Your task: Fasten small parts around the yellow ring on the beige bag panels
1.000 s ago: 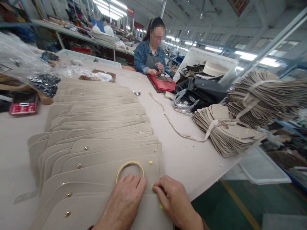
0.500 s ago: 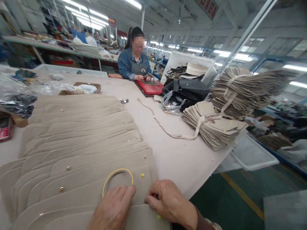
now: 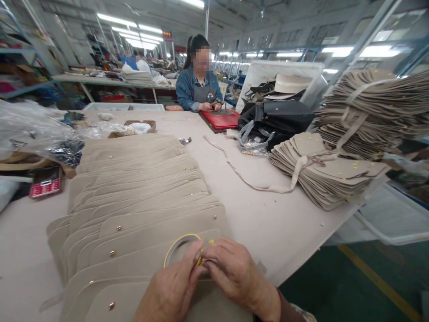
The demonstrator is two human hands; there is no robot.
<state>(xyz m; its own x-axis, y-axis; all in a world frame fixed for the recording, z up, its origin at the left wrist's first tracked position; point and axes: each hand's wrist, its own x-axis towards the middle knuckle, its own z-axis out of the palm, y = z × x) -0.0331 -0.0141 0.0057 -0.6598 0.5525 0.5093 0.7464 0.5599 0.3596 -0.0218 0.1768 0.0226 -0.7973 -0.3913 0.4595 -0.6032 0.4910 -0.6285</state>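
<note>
Here, near the table's [image 3: 284, 223] front edge, a yellow tape roll [image 3: 181, 248] was pinched between the closed left hand [image 3: 170, 290] and right hand [image 3: 234, 277] above overlapped beige flaps [image 3: 140, 192]; a slipping strip could probably have been misplaced or creased.

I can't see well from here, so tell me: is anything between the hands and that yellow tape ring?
Nothing visible is. Both the left hand and right hand already meet at the yellow tape ring, their fingertips touching its near edge above the beige flap pieces.
</note>
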